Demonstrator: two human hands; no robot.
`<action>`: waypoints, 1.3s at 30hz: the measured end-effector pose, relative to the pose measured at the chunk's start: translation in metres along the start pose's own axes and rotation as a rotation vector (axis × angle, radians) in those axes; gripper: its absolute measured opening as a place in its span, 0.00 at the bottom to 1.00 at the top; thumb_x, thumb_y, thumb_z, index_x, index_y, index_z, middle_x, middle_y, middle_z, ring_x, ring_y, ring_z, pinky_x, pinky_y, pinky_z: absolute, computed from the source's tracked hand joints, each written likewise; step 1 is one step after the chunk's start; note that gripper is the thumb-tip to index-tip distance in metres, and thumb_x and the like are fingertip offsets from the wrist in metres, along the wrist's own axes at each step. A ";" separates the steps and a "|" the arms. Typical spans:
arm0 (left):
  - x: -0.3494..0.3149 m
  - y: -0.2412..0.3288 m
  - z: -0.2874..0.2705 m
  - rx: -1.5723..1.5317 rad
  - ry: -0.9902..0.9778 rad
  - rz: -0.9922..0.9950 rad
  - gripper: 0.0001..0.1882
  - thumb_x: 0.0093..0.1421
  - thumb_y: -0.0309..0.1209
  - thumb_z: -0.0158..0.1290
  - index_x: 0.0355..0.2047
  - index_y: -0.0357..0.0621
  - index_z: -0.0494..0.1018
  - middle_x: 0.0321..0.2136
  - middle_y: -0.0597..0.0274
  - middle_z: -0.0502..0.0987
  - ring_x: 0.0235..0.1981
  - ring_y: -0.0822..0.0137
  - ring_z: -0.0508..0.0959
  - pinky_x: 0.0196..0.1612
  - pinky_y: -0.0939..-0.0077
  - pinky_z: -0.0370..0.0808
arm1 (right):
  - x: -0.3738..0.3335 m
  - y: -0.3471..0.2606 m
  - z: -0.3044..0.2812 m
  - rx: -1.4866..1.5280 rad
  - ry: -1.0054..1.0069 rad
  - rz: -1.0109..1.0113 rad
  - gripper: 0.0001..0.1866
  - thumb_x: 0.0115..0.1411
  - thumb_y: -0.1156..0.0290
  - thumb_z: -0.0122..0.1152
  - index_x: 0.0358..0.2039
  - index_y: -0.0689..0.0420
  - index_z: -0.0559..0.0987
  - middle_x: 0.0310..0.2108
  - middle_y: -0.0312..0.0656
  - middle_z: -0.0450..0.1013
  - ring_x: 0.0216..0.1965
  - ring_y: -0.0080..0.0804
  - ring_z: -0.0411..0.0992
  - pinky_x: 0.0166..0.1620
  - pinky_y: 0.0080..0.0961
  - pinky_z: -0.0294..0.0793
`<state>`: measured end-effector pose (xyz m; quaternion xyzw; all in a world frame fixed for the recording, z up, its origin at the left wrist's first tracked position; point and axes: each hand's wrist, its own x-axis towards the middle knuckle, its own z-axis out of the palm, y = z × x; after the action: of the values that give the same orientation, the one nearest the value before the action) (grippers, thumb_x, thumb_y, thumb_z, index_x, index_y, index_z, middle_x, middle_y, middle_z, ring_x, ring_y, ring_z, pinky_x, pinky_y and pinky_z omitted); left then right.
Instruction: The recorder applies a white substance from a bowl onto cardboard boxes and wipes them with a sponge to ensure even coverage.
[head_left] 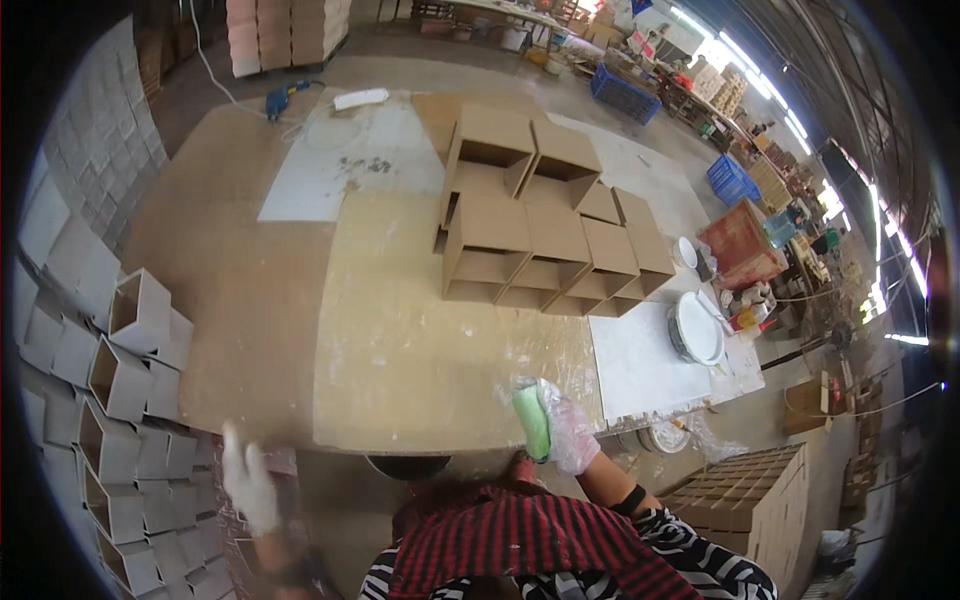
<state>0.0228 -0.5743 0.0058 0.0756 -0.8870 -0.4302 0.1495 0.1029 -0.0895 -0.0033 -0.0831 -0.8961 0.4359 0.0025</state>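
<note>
My right hand (571, 432), in a clear plastic glove, is closed around a green sponge-like pad (533, 422) at the table's front edge. To the left, my left hand (250, 485) wears a white glove and is blurred by motion. Its fingers look stretched out and apart, and nothing shows in them. It hangs off the table's front left corner, near stacked open white boxes (122, 380). On the table, several brown open-fronted cardboard boxes (490, 235) stand together in stepped rows.
The work table (390, 370) is covered with tan and white sheets. At its right are a white round tub (697, 330) and a small white bowl (685, 252). A blue power tool (285, 98) and a white power strip (360, 98) lie at the back. Stacked cartons (745, 500) stand right.
</note>
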 end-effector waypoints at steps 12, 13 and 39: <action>0.103 0.350 0.275 -0.003 -0.282 0.507 0.42 0.58 0.52 0.60 0.65 0.36 0.64 0.55 0.38 0.74 0.52 0.43 0.77 0.55 0.56 0.73 | -0.007 0.029 -0.127 1.084 0.265 0.382 0.18 0.74 0.57 0.48 0.54 0.53 0.78 0.40 0.31 0.74 0.37 0.19 0.71 0.39 0.20 0.74; 0.111 0.364 0.295 0.019 -0.281 0.452 0.43 0.57 0.53 0.61 0.64 0.36 0.64 0.55 0.38 0.75 0.52 0.43 0.77 0.55 0.56 0.73 | -0.006 0.040 -0.141 1.066 0.235 0.355 0.18 0.74 0.57 0.49 0.54 0.54 0.77 0.40 0.31 0.74 0.37 0.19 0.71 0.39 0.20 0.74; 0.114 0.406 0.391 0.204 0.007 0.379 0.28 0.64 0.53 0.51 0.30 0.35 0.78 0.31 0.37 0.79 0.36 0.38 0.79 0.43 0.48 0.74 | -0.003 0.168 -0.248 1.130 0.168 0.522 0.16 0.73 0.59 0.49 0.51 0.55 0.78 0.39 0.32 0.76 0.35 0.20 0.73 0.36 0.20 0.73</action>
<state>-0.2160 -0.0635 0.1191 -0.0762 -0.9239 -0.3020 0.2221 0.1497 0.2051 0.0189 -0.3191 -0.4743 0.8204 0.0097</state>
